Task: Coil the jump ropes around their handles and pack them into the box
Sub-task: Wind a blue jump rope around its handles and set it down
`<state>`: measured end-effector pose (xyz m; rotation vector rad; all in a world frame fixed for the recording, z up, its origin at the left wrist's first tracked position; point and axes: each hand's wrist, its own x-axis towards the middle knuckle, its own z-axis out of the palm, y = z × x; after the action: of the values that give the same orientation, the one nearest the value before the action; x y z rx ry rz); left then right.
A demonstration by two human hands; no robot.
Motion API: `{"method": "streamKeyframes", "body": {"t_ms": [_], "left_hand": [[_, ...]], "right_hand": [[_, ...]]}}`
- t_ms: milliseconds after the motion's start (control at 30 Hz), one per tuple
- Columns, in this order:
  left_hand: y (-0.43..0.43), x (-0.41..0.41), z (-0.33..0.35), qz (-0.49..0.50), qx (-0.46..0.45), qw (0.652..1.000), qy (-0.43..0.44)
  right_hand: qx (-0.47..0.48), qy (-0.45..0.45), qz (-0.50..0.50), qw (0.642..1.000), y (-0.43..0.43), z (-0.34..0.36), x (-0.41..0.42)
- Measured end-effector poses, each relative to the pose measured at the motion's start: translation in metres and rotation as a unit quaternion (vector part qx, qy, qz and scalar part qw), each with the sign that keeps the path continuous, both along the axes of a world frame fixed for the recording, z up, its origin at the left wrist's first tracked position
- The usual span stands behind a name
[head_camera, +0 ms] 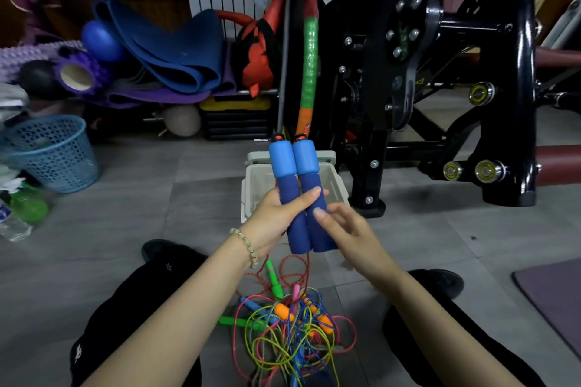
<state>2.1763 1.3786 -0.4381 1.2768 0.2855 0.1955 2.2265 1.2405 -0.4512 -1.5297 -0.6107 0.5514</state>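
Left hand [273, 217] clasps both blue handles [306, 185] upright before the box [251, 173]; right hand [342, 226] touches them, fingers [320, 212] relaxed. Coiling not yet begun (tangled ropes [289, 333] lie this side of the box); next, wind its cord.

A pale beaded bracelet [246, 245], black trousers [125, 308] and black shoes [440, 281]

The jump-rope handles [287, 188] are dark blue foam below and lighter blue above, capped in black and red; the box [257, 179] behind them is off-white. The near tangle of ropes [292, 333] mixes red, yellow, green, blue, orange and pink on a grey tiled floor [188, 198]. At left, a light blue basket [53, 154] shows a regular hole pattern, and farther off a foam roller [80, 74] is purple and knobbed.
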Motion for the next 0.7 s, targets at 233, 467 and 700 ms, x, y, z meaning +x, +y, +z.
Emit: {"method": "streamKeyframes", "body": {"t_ms": [233,467,700], "left_hand": [[-0.003,-0.017,0.009,-0.14,-0.087,0.985,0.041],[-0.007,-0.023,0.013,-0.217,-0.02,0.975,0.036],[-0.004,-0.025,0.016,-0.174,0.0,0.985,0.01]], "right_hand": [[0.038,-0.131,-0.012,0.991,-0.003,0.028,0.025],[0.027,-0.24,0.052,0.969,0.007,0.051,0.028],[0.048,-0.226,0.033,0.972,0.007,0.051,0.029]]}}
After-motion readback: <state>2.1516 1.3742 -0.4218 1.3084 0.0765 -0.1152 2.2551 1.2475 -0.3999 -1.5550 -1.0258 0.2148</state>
